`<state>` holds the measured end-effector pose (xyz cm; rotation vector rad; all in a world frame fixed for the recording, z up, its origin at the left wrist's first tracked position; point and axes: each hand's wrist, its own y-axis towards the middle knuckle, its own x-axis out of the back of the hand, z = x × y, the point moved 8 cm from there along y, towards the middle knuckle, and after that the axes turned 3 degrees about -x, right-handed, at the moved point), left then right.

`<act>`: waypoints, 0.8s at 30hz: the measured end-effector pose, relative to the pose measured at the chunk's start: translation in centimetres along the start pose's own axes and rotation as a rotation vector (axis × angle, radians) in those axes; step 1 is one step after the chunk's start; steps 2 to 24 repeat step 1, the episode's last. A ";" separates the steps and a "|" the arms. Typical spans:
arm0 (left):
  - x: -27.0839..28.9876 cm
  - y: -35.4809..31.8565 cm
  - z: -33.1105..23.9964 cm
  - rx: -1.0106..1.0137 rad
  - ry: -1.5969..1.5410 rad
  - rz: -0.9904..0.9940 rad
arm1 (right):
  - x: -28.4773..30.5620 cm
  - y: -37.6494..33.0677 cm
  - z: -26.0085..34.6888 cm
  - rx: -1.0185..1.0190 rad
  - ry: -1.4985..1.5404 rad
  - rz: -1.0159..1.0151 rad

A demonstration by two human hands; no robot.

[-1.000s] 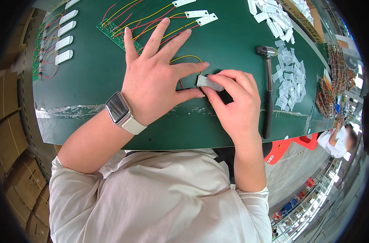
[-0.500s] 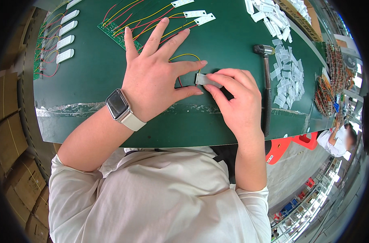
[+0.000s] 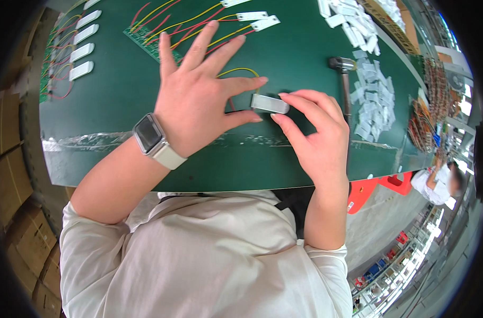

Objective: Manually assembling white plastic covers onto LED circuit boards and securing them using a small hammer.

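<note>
On the green table [image 3: 119, 100], near its front edge, lies a small white rectangular casing [image 3: 270, 104]. The left hand [image 3: 201, 90] rests flat with fingers spread wide, its thumb and forefinger tips at the casing's left end; the right hand [image 3: 318, 135] pinches the casing's right end. A hammer [image 3: 345, 79] lies toward the right edge beside a heap of white casings [image 3: 374, 100]. Wired circuit boards [image 3: 162, 32] sit along the far edge. Cardboard boxes [image 3: 10, 175] stand on the floor at left.
</note>
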<state>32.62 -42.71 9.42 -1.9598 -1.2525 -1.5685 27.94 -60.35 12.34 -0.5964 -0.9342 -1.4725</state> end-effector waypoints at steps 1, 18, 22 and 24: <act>0.0 0.0 0.0 0.006 0.012 0.011 | 1.1 -0.6 -0.3 0.014 -0.045 -0.039; 0.0 0.0 0.0 0.006 0.012 0.011 | 1.1 -0.6 -0.3 0.014 -0.045 -0.039; 0.0 0.0 0.0 0.006 0.012 0.011 | 1.1 -0.6 -0.3 0.014 -0.045 -0.039; 0.0 0.0 0.0 0.006 0.012 0.011 | 1.1 -0.6 -0.3 0.014 -0.045 -0.039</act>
